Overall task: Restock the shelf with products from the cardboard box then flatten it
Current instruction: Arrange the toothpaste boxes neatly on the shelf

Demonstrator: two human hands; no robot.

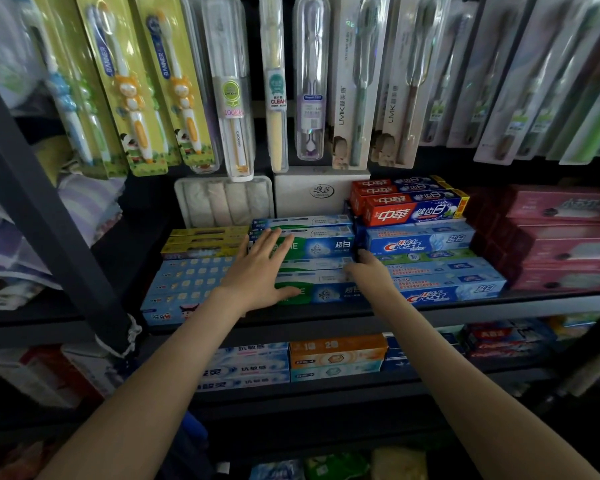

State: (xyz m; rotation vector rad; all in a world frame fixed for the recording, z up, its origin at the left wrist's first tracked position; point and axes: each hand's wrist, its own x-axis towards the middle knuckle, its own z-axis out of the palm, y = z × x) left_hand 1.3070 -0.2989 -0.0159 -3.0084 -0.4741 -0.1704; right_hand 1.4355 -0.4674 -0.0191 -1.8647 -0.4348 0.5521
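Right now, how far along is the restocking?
Done: green toothpaste boxes sit stacked on the shelf. In hand: left hand lies flat on them, right hand at their right end. Left: the cardboard box is out of view, so flattening can't be judged.

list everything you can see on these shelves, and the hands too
toothbrush packs: many, mixed colours, hanging along the top
green-white toothpaste boxes: several, stacked mid-shelf
Crest boxes: several, blue, right of that stack
red-blue boxes: at least three, above the Crest boxes, at the back
yellow boxes: three, back left
pale blue boxes: several, front left
pink boxes: several, far right
white box: one, back centre
rolled-cloth pack: one, white, left of the white box
orange box: one, lower shelf
shelf: one, dark
left-hand grip: one, flat on the green-white stack
right-hand grip: one, at that stack's right end, fingers hidden
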